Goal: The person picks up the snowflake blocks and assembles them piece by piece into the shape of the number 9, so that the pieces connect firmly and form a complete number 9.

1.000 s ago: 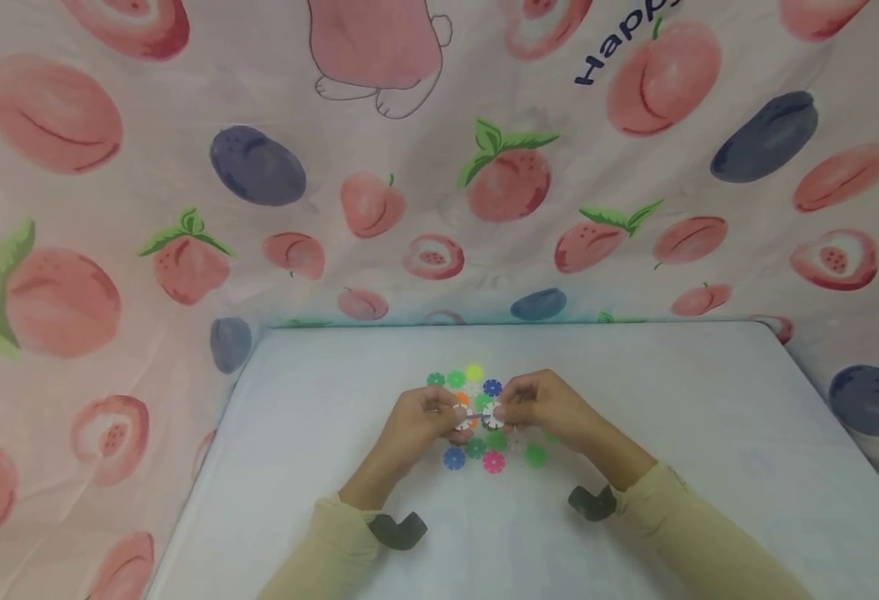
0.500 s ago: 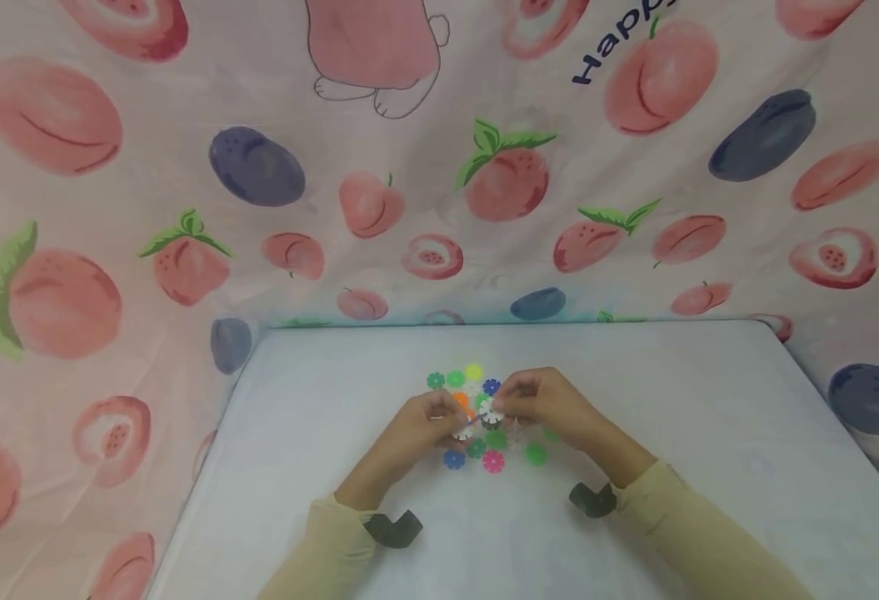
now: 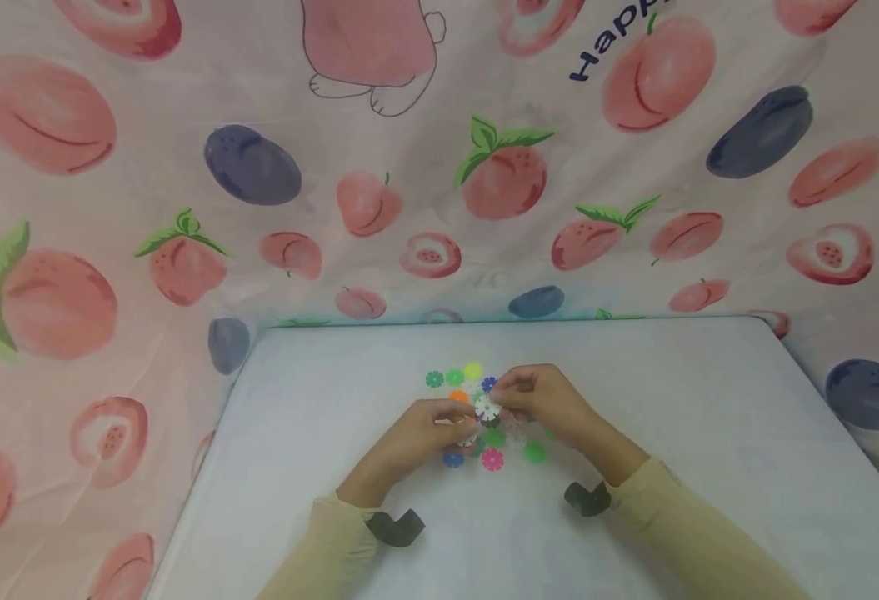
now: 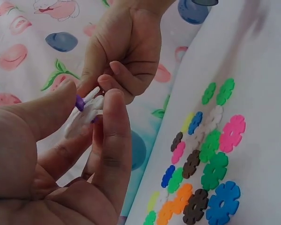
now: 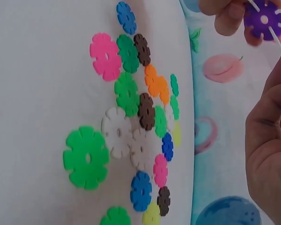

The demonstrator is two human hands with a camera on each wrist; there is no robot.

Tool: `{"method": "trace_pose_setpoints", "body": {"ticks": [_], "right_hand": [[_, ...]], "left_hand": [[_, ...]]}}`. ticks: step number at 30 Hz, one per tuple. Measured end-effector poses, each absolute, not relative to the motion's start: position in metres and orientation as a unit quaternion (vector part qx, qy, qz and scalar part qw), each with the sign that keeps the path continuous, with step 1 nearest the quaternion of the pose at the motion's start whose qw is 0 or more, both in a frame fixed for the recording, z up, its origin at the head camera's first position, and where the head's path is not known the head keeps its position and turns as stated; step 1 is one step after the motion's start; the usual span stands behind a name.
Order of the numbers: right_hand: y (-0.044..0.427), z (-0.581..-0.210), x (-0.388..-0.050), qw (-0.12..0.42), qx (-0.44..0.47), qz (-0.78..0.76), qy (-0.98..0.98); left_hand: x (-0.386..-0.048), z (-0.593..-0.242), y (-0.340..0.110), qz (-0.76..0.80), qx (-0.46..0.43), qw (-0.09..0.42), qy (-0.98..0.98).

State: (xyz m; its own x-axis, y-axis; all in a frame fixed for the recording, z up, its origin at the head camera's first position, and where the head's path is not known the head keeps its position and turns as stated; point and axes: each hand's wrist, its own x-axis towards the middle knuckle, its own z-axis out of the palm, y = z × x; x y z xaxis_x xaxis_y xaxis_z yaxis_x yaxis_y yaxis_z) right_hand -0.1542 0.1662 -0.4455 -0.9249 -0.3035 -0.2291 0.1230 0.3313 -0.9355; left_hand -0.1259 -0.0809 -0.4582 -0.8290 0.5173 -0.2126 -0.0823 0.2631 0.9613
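Observation:
Above the table, the left hand point(image 3: 417, 442) and right hand point(image 3: 555, 408) meet around a small joined piece. A purple notched disc point(image 5: 264, 19) shows in the right wrist view with white discs edge-on in its slots, one on either side. The left hand point(image 4: 75, 154) pinches the piece between thumb and fingers; a white disc point(image 4: 82, 117) lies between them. In the head view the right fingertips hold a white disc point(image 3: 487, 407), its notched face toward the camera. The purple disc is mostly hidden there.
Beneath the hands, several loose notched discs lie flat on the white table point(image 3: 319, 375), among them a pink disc point(image 3: 492, 459), a green disc point(image 3: 535, 452) and an orange disc point(image 4: 183, 196). A fruit-patterned cloth point(image 3: 409, 167) hangs behind the table.
The two white discs, side by side at first, tilted so the left one dropped lower. The left hand's fingers now cover more of the piece, and the purple disc is less visible.

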Motion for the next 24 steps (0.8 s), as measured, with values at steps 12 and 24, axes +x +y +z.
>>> {"method": "trace_pose_setpoints", "body": {"ticks": [12, 24], "right_hand": [[0.214, -0.454, -0.174, 0.191, -0.037, -0.464, 0.864], [0.238, -0.475, -0.176, 0.186, -0.071, -0.331, 0.922]], "left_hand": [[-0.125, -0.459, -0.091, 0.577, 0.1, 0.237, 0.775], [-0.126, -0.463, -0.096, 0.605, 0.143, 0.253, 0.742]]}}
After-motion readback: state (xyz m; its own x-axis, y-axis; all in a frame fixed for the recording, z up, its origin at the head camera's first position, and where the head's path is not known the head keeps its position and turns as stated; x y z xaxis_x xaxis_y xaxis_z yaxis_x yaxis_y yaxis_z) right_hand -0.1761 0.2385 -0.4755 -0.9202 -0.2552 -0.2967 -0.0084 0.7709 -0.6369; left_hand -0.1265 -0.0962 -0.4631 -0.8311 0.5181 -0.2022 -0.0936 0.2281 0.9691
